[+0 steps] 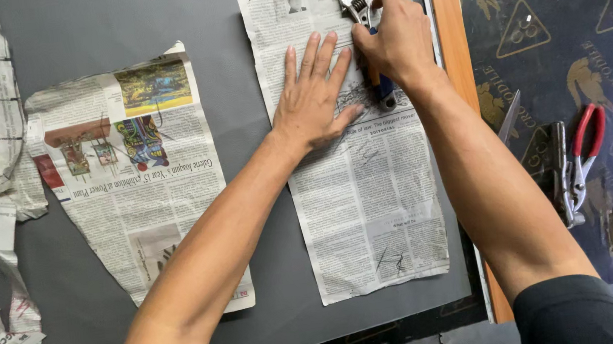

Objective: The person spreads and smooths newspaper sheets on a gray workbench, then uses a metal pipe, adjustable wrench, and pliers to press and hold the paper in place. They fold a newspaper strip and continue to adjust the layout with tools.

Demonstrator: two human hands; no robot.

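Here we are pressing our left hand point(311, 95) flat, fingers spread, on a torn newspaper sheet point(360, 189) that is lying lengthwise on the grey surface point(245, 163), near its wooden right edge. Our right hand point(395, 37) is closing around an adjustable wrench point(360, 7) at the top of that sheet; its chrome head with open jaws is sticking out above our fingers, while the blue end of its handle is showing below the palm. The sheet is printed in dense columns, ragged along its lower edge. A second torn newspaper piece point(140, 174) with colour pictures is lying to the left, well apart. Red-handled pliers point(577, 159) are resting on a dark patterned mat point(597, 50) to the right.
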